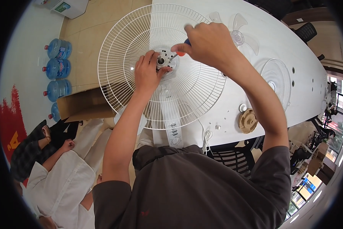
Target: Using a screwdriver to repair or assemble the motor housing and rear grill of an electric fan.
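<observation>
A white wire fan grille [196, 82] lies in front of me, on the fan's stand [174, 118]. My left hand [146, 70] reaches to its middle, with fingers and thumb curled around the white hub [167, 68]. Above the grille, my right hand [209, 42] grips a screwdriver [181, 53] with a blue and orange handle. Its metal shaft slants down to the left, the tip at the hub close to my left fingers. Whether the tip sits in a screw is too small to tell.
On the white table lie a clear fan blade [237, 37], a second grille [276, 82], a brown cardboard piece [248, 121] and a white cable [207, 139]. Water bottles [59, 68] and a cardboard box [85, 105] stand at left. People [61, 179] are at lower left.
</observation>
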